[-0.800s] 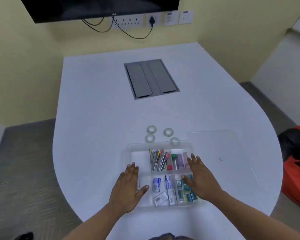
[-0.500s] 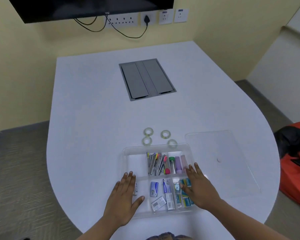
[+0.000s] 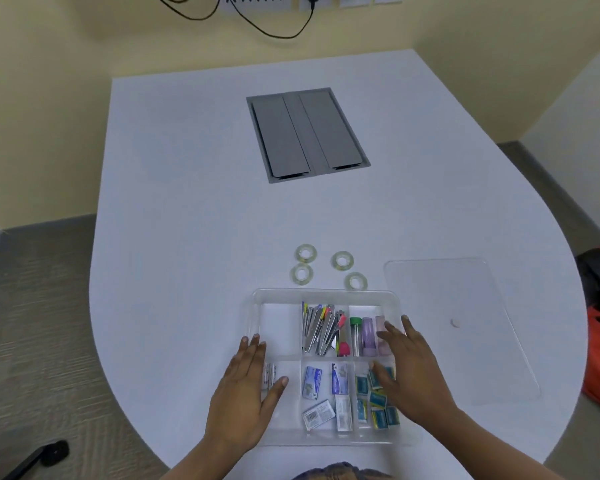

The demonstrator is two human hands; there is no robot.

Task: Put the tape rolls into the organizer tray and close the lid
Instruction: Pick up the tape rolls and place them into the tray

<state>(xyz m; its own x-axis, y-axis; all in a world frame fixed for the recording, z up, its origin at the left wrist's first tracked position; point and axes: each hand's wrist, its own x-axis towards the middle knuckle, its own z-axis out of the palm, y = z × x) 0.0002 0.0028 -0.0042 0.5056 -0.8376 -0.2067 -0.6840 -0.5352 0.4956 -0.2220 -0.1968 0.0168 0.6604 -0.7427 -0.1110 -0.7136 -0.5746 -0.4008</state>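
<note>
Both hands, left hand (image 3: 246,386) and right hand (image 3: 413,372), lie flat and empty on the organizer tray (image 3: 326,293); the person should reach past its far edge for the nearest tape roll (image 3: 355,281).

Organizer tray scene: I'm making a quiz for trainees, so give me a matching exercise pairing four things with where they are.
Things:
1. tape rolls
2. lid
3. left hand
4. grey floor box

Places:
A. flat on the table, right of the organizer tray
B. set into the table, far from the person
C. on the table just beyond the tray
D. over the tray's left edge

Pairs: 1-C, 2-A, 3-D, 4-B
</note>
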